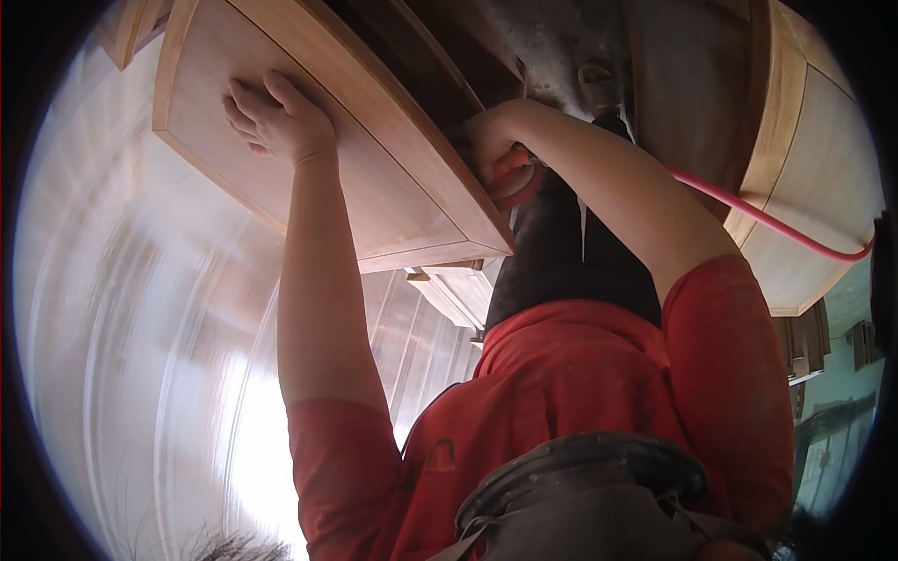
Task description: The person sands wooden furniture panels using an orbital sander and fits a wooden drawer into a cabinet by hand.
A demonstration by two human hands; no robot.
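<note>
A framed wooden panel (374, 187), like a cabinet door with pale wood borders, stands tilted at the upper left. My left hand (281, 120) lies on its broad face, fingers a little bent and apart, holding nothing. Beyond the panel's thick edge, my right hand (491, 140) is wrapped round a red, rounded, sander-like hand tool (514, 178). The panel edge and my own fingers hide much of this tool, so its exact kind is unclear. The tool is close to the panel's edge or back side; whether it touches cannot be seen.
A pink-red hose (767, 220) curves along the right, near another framed wooden panel (795, 187). More pale wooden pieces (454, 290) show behind the near panel. Dusty grey floor (552, 56) appears at the top, by my shoe. A corrugated, bright wall or roof (168, 309) fills the left.
</note>
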